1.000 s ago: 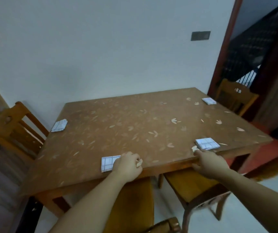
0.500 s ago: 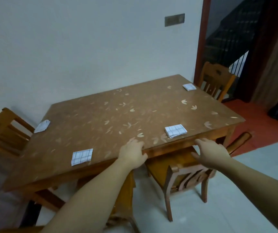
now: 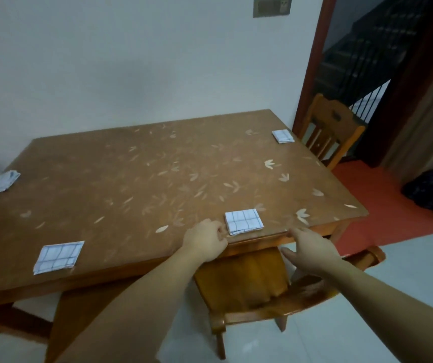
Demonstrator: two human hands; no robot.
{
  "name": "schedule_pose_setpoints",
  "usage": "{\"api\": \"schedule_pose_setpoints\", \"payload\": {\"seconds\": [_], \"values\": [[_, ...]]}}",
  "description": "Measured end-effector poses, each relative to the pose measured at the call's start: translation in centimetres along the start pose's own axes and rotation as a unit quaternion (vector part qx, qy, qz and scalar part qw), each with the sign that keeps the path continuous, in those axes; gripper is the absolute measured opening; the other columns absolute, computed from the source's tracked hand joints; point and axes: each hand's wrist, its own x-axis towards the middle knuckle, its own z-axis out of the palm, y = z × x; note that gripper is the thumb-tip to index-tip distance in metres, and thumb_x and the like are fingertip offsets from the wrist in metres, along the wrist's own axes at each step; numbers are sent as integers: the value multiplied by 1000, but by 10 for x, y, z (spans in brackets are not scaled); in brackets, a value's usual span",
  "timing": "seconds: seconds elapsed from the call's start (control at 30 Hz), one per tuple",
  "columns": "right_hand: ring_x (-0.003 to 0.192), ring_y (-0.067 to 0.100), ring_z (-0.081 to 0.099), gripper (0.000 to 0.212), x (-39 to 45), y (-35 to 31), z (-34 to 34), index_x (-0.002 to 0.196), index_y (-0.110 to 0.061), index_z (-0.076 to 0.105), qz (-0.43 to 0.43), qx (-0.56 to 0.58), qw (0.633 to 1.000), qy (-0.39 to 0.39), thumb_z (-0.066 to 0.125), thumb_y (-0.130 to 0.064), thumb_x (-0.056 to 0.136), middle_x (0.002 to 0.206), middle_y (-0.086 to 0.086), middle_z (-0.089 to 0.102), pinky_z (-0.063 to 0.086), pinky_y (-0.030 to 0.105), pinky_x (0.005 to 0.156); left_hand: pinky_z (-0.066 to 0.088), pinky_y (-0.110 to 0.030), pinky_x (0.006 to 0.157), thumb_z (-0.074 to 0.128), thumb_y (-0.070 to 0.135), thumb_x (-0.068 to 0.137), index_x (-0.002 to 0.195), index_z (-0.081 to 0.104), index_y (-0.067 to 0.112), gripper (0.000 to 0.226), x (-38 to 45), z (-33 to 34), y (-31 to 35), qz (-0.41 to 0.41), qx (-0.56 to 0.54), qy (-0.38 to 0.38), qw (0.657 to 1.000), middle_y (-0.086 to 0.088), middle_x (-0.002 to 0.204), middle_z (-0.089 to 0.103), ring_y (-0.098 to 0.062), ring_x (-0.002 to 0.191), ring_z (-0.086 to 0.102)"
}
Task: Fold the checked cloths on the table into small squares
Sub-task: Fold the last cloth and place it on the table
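Several checked cloths lie folded into small squares on the brown leaf-patterned table (image 3: 131,179). One cloth (image 3: 244,221) sits near the front edge, another (image 3: 58,256) at the front left, a third (image 3: 283,136) at the far right corner, and one more (image 3: 2,182) at the left edge. My left hand (image 3: 206,242) rests on the table's front edge with its fingers curled against the left near corner of the front cloth; whether they pinch it is not clear. My right hand (image 3: 312,250) hovers at the table edge just right of that cloth, fingers relaxed and holding nothing.
A wooden chair (image 3: 249,281) is tucked under the table right below my hands. Another chair (image 3: 328,132) stands at the far right end, by a doorway with a staircase behind it. A dark bundle (image 3: 432,189) lies on the red floor at the right.
The view has shifted right and closer. My left hand left the front-left cloth and slid along the edge to the front-right cloth. My right hand stayed by the table edge.
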Motion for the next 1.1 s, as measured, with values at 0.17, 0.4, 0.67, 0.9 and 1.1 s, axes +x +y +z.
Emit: {"api": "schedule_pose_setpoints", "payload": {"seconds": [0.17, 0.4, 0.67, 0.9, 1.1], "values": [[103, 18, 62, 47, 70, 17, 7, 129, -20, 55, 29, 14, 998, -55, 53, -50, 92, 124, 1, 62, 52, 30, 77, 43, -33, 81, 56, 34, 90, 109, 66, 20, 26, 62, 20, 5, -46, -68, -39, 996, -1, 115, 65, -25, 107, 60], [82, 14, 60, 29, 151, 23, 27, 112, -18, 59, 6, 55, 989, -134, 53, -41, 95, 94, 0, 64, 46, 28, 66, 50, -41, 85, 51, 20, 94, 97, 59, 10, 14, 115, 48, 1, -133, -157, -76, 976, -11, 100, 65, -30, 97, 61], [62, 12, 57, 28, 209, 32, 48, 96, -10, 71, 6, 127, 971, -202, 54, -31, 96, 79, 6, 67, 41, 23, 51, 35, -23, 51, 52, 14, 95, 93, 66, -5, 24, 132, 70, 6, -247, -257, -63, 932, -16, 78, 60, -14, 56, 44], [74, 21, 65, 19, 227, 41, 51, 76, -19, 69, 26, 184, 962, -202, 64, -33, 89, 77, 4, 69, 54, 35, 68, 49, -40, 86, 51, 15, 96, 52, 38, 8, 46, 155, 80, 22, -271, -283, -56, 918, -4, 47, 32, -12, 40, 33], [73, 27, 72, 17, 229, 45, 49, 78, -11, 72, 58, 219, 950, -213, 68, -24, 88, 74, 10, 73, 62, 43, 73, 16, -35, 122, 50, 13, 95, 48, 37, 11, 49, 167, 93, 20, -263, -293, -69, 916, -6, 48, 41, -37, 63, 55]]}}
